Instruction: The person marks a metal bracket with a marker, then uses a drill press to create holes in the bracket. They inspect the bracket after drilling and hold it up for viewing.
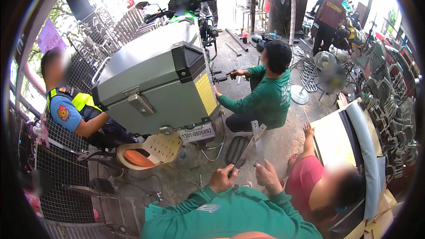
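Observation:
My left hand [222, 178] is closed round the lower end of a flat metal bar [249, 147], dull grey-brown, which slants up to the right. In my right hand [268, 176] the lower end of a second flat metal bar [259, 149] is gripped. This one is paler, stands nearly upright and shows small holes near its top. The upper parts of the two bars cross or overlap in view; whether they touch I cannot tell. Both hands are in front of my chest, a little apart. Beyond them a dark oval slotted metal piece [237, 149] lies on the floor.
A motorcycle with a large grey top box [155, 93] stands ahead; a co-worker in green [270, 90] crouches beside it. A person in a vest [73, 106] is left, by a beige plastic chair [161, 150]. Close on my right sits a person in red [305, 179] beside stacked sheets [333, 137].

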A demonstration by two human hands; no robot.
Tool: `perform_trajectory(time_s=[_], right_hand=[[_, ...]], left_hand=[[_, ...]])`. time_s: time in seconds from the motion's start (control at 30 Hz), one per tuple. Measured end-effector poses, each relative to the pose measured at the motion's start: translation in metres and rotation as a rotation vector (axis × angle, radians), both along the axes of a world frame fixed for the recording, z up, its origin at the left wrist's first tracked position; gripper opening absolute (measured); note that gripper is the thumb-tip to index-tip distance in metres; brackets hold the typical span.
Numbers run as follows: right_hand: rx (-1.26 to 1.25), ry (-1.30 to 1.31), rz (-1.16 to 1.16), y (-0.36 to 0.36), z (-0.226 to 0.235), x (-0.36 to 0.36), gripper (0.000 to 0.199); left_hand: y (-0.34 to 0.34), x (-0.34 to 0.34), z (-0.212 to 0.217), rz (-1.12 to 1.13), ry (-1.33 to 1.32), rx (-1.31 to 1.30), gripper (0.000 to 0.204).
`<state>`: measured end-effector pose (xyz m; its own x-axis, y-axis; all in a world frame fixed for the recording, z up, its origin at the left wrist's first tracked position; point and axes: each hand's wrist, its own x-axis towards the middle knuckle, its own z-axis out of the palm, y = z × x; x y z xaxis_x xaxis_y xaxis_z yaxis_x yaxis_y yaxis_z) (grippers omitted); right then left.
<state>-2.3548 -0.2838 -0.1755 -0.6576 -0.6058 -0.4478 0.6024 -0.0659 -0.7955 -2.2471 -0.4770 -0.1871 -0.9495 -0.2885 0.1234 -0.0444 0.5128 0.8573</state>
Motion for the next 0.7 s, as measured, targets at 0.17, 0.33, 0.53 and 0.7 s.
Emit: perform_trajectory(time_s=[0.17,0.33,0.53,0.7], right_hand=[[0.101,0.039,0.193,0.012,0.017,0.016,0.014],[0.015,-0.095,0.143,0.024,0.021,0.021,0.012],[0.036,-0.077,0.138,0.044,0.019,0.032,0.012],[0.05,-0.06,0.006,0.052,0.018,0.035,0.014]], left_hand=[[0.012,0.006,-0.002,0.101,0.05,0.058,0.027],[0.029,0.012,-0.003,0.093,0.03,-0.081,0.025],[0.037,0.009,0.0,0.107,-0.023,-0.043,0.025],[0.046,0.007,0.0,-0.028,0.016,-0.102,0.024]])
